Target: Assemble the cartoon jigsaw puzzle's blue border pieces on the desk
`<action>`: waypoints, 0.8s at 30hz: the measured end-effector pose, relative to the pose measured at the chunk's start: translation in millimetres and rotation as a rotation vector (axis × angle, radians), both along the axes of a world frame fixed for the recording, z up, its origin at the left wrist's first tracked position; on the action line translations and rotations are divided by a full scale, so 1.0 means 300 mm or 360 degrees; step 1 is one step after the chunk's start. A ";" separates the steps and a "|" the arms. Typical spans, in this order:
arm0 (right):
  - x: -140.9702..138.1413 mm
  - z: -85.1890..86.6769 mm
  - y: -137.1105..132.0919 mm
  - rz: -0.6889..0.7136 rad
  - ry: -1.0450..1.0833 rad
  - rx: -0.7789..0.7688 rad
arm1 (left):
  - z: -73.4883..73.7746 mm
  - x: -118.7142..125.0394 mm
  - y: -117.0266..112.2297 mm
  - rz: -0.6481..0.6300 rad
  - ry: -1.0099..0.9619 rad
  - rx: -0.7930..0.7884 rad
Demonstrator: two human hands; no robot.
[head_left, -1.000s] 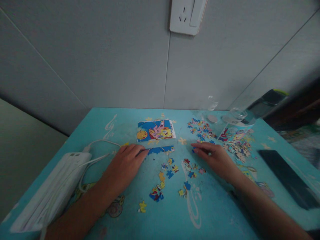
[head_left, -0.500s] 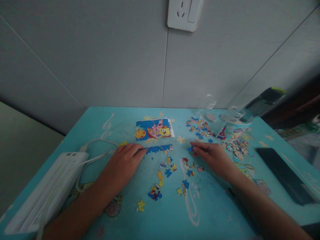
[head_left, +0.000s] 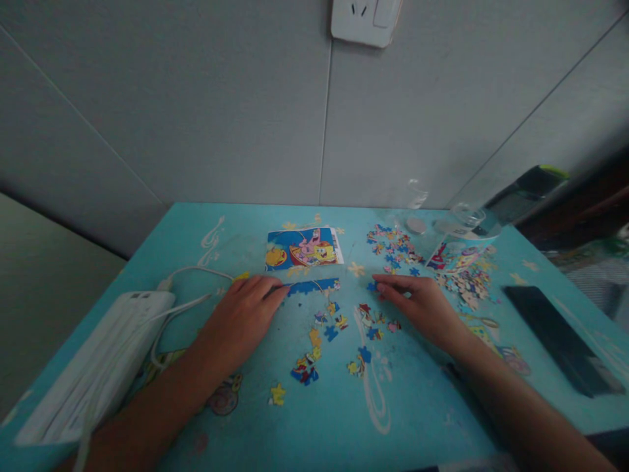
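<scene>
My right hand is closed in a pinch on a blue puzzle piece, just above the table. My left hand lies at the left end of a joined strip of blue puzzle pieces, thumb and fingers closed on that end and hiding it. Behind the strip lies a picture card with yellow and pink cartoon figures. Between my hands and nearer to me are scattered loose puzzle pieces, among them a small joined cluster and a yellow piece.
Piles of puzzle pieces lie at the back right, beside a clear tub with a printed label. A dark flat object is at the right. At the left sits a white power bank with cables. A wall stands behind the table.
The view has tilted down slightly, then little else differs. My right hand still holds the blue piece, and my left hand stays at the strip's left end.
</scene>
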State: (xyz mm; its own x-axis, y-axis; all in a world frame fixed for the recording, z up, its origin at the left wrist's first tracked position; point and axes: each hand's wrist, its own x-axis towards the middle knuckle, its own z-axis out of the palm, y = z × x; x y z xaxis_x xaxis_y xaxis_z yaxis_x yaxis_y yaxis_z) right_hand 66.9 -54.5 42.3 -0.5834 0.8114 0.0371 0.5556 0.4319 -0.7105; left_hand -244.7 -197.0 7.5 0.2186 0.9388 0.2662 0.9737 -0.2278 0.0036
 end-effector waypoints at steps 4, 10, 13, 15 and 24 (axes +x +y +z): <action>0.003 -0.007 0.002 0.0033 -0.0053 0.0029 | -0.003 0.003 -0.001 0.0031 -0.0001 -0.0027; 0.004 -0.016 0.001 0.0069 -0.0049 0.0025 | 0.000 0.005 -0.004 0.0045 0.0031 -0.0082; 0.007 -0.019 0.001 0.0129 0.0020 0.0096 | 0.007 0.008 -0.006 0.0045 0.0021 -0.0102; 0.010 -0.022 0.004 0.0181 0.0071 0.0145 | 0.010 0.009 -0.006 0.0048 0.0021 -0.0109; 0.005 -0.035 0.013 0.0245 0.0067 0.0284 | 0.004 0.011 -0.004 0.0053 0.0015 -0.0074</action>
